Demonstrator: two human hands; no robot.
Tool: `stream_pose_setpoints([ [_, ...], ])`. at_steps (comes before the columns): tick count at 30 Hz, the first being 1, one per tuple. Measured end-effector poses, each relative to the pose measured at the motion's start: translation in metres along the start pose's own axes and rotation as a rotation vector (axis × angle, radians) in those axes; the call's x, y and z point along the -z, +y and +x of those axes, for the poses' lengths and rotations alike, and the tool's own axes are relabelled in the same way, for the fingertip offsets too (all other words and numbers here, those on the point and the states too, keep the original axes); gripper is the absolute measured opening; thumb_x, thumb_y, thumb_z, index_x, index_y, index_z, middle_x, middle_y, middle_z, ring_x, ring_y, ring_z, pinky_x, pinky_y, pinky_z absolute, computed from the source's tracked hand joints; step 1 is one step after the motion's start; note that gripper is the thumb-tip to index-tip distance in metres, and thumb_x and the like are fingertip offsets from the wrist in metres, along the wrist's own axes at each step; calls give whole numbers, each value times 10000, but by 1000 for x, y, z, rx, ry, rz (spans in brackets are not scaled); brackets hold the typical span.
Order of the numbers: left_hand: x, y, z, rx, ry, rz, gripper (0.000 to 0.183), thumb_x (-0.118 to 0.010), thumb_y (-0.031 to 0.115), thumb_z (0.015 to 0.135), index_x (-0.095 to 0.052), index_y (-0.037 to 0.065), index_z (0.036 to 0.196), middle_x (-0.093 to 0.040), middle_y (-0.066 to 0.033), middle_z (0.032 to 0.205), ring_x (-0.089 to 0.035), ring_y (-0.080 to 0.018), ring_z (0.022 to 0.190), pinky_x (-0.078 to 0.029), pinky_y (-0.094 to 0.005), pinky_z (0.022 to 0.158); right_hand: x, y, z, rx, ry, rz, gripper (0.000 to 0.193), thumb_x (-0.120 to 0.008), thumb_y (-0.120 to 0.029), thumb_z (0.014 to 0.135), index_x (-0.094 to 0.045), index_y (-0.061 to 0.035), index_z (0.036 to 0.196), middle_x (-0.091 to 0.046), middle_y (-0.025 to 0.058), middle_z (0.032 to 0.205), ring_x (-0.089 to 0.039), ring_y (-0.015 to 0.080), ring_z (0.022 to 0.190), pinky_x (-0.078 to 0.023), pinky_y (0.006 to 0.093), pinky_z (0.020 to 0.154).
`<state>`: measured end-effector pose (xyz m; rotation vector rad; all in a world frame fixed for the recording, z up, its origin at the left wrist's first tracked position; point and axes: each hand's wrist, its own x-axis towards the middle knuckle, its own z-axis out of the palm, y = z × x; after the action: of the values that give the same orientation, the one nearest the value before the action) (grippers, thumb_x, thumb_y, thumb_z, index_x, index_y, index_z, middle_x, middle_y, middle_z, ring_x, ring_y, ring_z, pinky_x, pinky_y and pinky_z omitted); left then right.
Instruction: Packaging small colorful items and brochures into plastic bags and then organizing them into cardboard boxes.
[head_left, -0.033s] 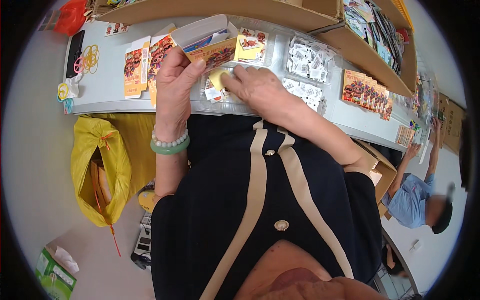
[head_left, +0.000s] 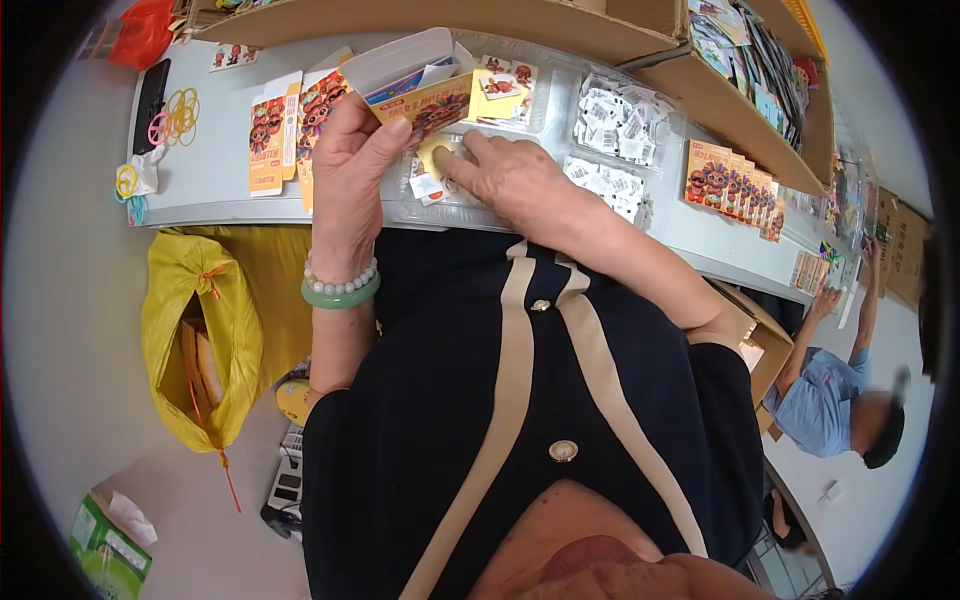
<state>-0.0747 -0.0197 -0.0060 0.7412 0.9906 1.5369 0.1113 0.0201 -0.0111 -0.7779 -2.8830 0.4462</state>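
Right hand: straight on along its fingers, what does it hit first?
Looks like the yellow card at the right hand; beyond it, probably the left hand, though depth is unclear.

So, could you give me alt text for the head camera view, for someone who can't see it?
A person's left hand holds up an open orange carton while their right hand touches a small yellow slip. Around them on the table lie white packets and more orange cartons, with cardboard boxes behind.

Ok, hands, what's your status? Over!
Left fingers holding open orange box. Right fingers at yellow slip over clear tray. Big cardboard carton beyond, not blocking.
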Motion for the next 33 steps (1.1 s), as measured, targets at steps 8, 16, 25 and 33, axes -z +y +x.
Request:
stream_pose_setpoints([
  [8, 2, 1, 1, 9, -1, -10, 347, -631, 84, 883, -542, -17, 1203, -627, -76, 1108, -587, -130, 990, -465, -271, 872, -5, 9, -1, -24, 31, 110, 118, -583, -41, 762, -557, -40, 876, -549, 98, 789, -611, 283, 766, -494, 384, 657],
  [16, -14, 3, -2, -2, -62, 154, 235, -634, 68, 883, -585, -20, 1096, -594, 0, 935, -532, -60, 827, -439, -207, 740, 64, 18, -29, -555, 274, 902, 63, -610, -52, 837, -635, 5, 837, -562, 11, 737, -505, 89, 619, -398, 224, 544],
  [25, -56, -23, -10, 245, -301, 141, 197, -655, 49, 863, -596, -11, 1042, -536, 43, 867, -467, -32, 775, -410, -193, 705, 97, 13, -49, -162, 569, 123, 129, -643, 33, 714, -610, -32, 820, -531, 80, 693, -530, 233, 585, -408, 323, 522],
  [33, -61, -40, -6, 309, -384, 148, 331, -644, 29, 858, -586, -6, 1182, -599, 3, 1002, -518, -62, 886, -435, -213, 812, 101, 15, -62, -192, 400, 72, 177, -633, 15, 747, -609, -42, 913, -523, 78, 692, -562, 252, 631, -437, 337, 541],
])
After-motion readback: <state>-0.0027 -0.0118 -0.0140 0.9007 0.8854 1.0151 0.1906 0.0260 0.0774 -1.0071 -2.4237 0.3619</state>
